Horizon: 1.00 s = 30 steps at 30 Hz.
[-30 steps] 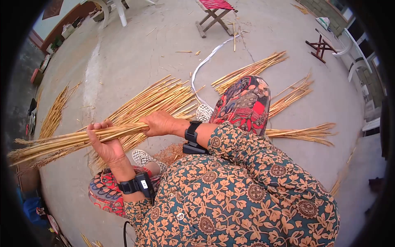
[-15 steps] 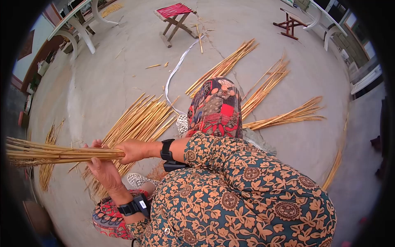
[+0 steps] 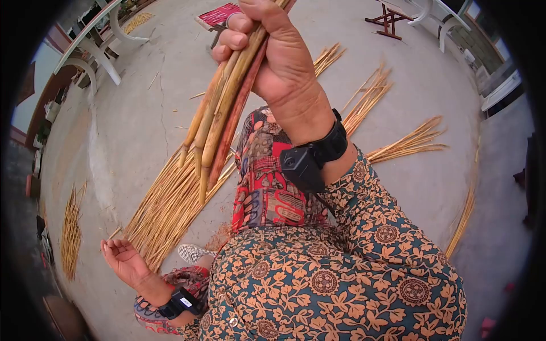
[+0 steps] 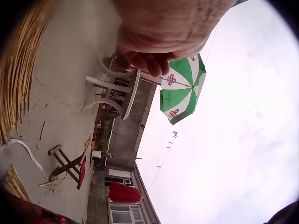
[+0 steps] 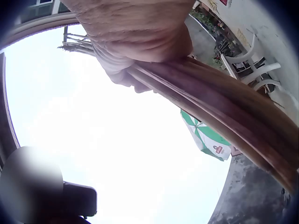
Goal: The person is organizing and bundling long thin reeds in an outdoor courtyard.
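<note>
My right hand (image 3: 284, 71), raised high in front of the chest, grips a bundle of dry stalks (image 3: 226, 116). Their thick cut ends slant down to the left, and one stalk is reddish. In the right wrist view the stalks (image 5: 219, 107) run out from under the hand (image 5: 135, 37), and thin ends stick out on its other side. Low on the left, my left hand (image 3: 126, 264) holds nothing, its fingers loosely bent beside a large pile of stalks (image 3: 170, 210) on the ground. The left wrist view also has this hand (image 4: 163, 28), apart from the stalks.
Smaller stalk bundles lie at the far left (image 3: 71, 233) and to the right (image 3: 406, 142). A folding stool (image 3: 219, 16) with a red woven seat is partly hidden behind the raised hand. Another wooden stool (image 3: 388, 21) and white furniture (image 3: 94, 45) stand farther off. A patterned knee is close in front.
The right hand has swung the stalk bundle up and away from the left hand, bringing the cut ends into view. The left hand has let go of the bundle and dropped lower.
</note>
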Motion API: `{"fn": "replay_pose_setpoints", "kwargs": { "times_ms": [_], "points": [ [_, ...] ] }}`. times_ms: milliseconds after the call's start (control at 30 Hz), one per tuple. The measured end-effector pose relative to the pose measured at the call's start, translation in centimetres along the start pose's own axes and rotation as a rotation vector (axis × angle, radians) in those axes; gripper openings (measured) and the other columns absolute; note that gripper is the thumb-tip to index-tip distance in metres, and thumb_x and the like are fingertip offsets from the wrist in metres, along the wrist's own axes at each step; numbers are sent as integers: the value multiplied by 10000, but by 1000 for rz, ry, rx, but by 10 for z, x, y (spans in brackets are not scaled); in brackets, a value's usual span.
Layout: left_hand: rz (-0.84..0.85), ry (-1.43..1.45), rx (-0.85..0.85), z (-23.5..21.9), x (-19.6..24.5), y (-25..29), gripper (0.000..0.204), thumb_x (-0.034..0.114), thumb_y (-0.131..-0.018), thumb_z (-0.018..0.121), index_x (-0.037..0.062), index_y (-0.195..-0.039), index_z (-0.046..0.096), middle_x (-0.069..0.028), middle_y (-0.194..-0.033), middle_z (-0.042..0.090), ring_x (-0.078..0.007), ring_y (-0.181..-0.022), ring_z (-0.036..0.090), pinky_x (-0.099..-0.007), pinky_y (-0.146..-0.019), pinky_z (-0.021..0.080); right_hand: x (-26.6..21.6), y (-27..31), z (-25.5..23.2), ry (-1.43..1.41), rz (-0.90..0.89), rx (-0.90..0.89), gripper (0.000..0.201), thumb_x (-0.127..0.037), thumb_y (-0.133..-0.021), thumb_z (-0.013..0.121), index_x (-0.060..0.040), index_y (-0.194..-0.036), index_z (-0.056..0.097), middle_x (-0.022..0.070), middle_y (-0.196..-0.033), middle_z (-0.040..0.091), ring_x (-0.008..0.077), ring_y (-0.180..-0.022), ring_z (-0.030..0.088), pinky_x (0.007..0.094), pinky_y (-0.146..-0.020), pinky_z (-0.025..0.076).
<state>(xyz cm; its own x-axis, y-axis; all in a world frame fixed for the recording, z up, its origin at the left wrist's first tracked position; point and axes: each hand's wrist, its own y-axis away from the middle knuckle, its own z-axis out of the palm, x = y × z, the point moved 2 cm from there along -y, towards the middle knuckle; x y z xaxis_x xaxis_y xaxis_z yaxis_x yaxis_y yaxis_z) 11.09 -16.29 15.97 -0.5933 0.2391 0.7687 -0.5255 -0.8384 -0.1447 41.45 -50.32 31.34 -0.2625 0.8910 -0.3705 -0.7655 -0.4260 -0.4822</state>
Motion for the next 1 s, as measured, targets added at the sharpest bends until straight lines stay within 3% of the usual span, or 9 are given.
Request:
{"fn": "replay_pose_setpoints", "kwargs": {
  "times_ms": [133,267,400,533,667,867,933,967,1000],
  "points": [
    [7,-15,-16,-1,45,-2,292,120,-920,547,3,-1183,496,-41,-878,609,-127,-800,581,-280,-751,498,-88,-8,-116,90,-15,261,199,-120,-780,700,-114,-716,512,1,-628,512,128,-574,527,327,-634,482],
    [10,-143,-60,-1,82,-6,304,120,-935,522,1,-1212,481,-39,-861,588,-120,-794,567,-270,-739,492,-128,43,-260,252,-71,798,179,-109,-792,678,-105,-713,518,29,-641,523,141,-565,525,336,-555,479],
    [-34,-312,-23,-19,105,-17,317,143,-944,513,5,-1226,472,-36,-879,585,-112,-798,564,-273,-760,495,-99,122,-357,357,-106,1128,120,-101,-791,661,-70,-748,553,49,-636,550,168,-560,530,300,-523,473],
    [-108,-441,4,-36,116,-25,306,157,-932,536,12,-1199,502,-28,-878,609,-111,-786,587,-253,-726,515,-62,181,-443,342,-69,1189,98,-62,-791,643,-51,-812,548,75,-715,570,195,-627,576,322,-585,506],
    [-190,-416,96,-88,113,-23,278,159,-922,552,21,-1162,532,-20,-874,630,-109,-757,605,-234,-664,530,-37,210,-438,445,11,1409,190,-73,-755,673,-7,-880,546,108,-782,584,240,-668,596,377,-607,510],
    [-280,-499,107,-85,116,-11,267,199,-911,573,75,-1147,564,16,-876,630,-82,-751,604,-219,-642,524,-20,238,-486,585,136,1339,306,-122,-739,708,12,-975,565,105,-861,589,249,-740,586,396,-636,511],
    [-308,-512,70,-90,114,-12,266,213,-910,574,89,-1146,571,29,-884,627,-74,-753,602,-217,-645,522,-22,243,-480,571,134,1344,314,-124,-733,715,12,-974,566,101,-874,588,254,-755,583,406,-652,513],
    [-321,-517,57,-92,114,-13,266,216,-911,575,91,-1145,570,28,-887,625,-73,-752,600,-217,-646,521,-27,251,-474,542,112,1209,325,-123,-741,708,18,-991,557,116,-895,585,264,-750,585,416,-671,517],
    [-334,-523,46,-93,114,-14,267,220,-911,576,92,-1145,569,28,-890,624,-73,-750,598,-217,-646,520,-33,253,-467,543,93,1293,323,-122,-742,705,19,-991,555,118,-896,584,267,-760,584,419,-680,516]
  ]
}}
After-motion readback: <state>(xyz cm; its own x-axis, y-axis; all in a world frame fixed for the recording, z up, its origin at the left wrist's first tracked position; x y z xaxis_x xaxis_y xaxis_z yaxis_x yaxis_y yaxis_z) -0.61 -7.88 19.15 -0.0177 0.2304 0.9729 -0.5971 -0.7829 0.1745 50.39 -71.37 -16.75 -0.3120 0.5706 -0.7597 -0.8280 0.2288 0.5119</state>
